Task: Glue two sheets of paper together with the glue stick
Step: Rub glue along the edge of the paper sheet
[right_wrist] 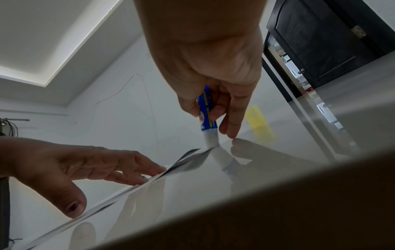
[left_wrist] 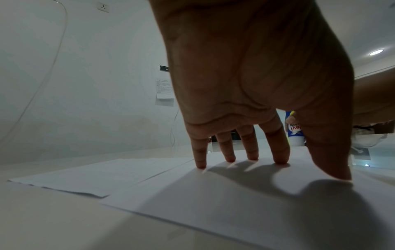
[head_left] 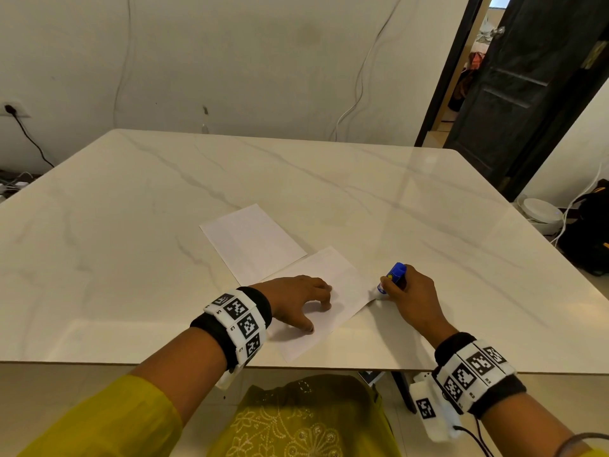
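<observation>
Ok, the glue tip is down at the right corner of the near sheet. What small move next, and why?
Probably draw the glue stick along that edge of the near sheet. The right hand grips it tip-down at the corner, and the left hand's spread fingertips pin the paper flat. The far sheet lies beside it, not yet laid on.

Glue stick label shows upside-down letters, perhaps "evi"; nothing else legible.

glossy marble-look table; matt white paper sheets; smooth blue plastic glue stick.
</observation>
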`<state>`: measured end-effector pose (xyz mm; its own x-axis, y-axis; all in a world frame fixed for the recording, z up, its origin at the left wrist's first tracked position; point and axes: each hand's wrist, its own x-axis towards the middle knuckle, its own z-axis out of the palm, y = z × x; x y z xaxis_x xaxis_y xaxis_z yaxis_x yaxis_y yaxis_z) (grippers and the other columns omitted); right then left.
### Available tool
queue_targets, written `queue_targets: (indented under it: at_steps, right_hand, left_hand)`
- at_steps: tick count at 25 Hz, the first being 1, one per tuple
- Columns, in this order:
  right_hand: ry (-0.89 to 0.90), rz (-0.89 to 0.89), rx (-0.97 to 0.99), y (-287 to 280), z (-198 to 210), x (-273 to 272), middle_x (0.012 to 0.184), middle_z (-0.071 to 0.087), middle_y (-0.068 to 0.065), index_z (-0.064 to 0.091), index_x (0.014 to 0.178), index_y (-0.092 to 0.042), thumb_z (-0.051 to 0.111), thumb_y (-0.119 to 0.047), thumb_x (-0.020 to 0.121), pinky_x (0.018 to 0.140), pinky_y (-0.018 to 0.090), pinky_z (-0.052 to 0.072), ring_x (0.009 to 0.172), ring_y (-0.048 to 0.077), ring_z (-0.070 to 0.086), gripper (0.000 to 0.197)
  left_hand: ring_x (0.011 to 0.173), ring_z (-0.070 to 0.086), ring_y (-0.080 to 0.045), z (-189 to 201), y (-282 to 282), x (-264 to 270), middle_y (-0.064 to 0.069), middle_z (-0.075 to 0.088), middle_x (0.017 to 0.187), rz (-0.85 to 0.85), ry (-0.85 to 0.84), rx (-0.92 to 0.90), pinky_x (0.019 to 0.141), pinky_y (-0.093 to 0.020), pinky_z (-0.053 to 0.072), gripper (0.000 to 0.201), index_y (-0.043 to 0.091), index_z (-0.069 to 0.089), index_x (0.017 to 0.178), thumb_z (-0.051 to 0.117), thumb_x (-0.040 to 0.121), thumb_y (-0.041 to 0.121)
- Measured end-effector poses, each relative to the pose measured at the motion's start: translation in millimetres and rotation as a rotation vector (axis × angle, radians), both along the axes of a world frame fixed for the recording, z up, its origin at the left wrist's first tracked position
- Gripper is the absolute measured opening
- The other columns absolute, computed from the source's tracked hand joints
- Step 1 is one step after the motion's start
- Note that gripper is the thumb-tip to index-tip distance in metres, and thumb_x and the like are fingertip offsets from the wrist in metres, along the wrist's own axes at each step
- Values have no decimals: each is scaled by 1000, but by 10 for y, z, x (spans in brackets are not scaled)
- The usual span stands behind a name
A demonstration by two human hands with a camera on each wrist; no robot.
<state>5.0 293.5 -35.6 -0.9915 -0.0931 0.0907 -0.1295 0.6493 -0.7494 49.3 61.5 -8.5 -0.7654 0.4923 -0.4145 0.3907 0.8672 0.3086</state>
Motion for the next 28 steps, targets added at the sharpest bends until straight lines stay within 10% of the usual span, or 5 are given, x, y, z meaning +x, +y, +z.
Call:
queue_targets:
  at_steps: [12,18,28]
  right_hand:
    - [197,-50,-244,-83,181,239,72,63,-13,59,81,-9,57,-15,87,61,9,40,69,-6,58,8]
    - [71,62,-102,-172,-15,310,79,66,8,59,83,-7,61,-24,84,75,37,48,76,27,61,18]
    - [33,43,51,-132,3,241,74,57,9,53,81,-7,59,-24,85,66,33,40,69,27,53,19]
  left_hand:
    - [137,26,-20,-42,-10,-15,3,24,152,-19,21,-3,110,-41,31,48,21,47,127,62,83,32]
    - [130,35,-21,-52,-32,-30,2,31,147,-23,26,24,106,-42,35,41,20,52,120,63,82,32]
    - [130,35,-22,-53,-54,-1,0,32,147,-40,34,28,107,-42,34,42,18,51,120,63,83,32]
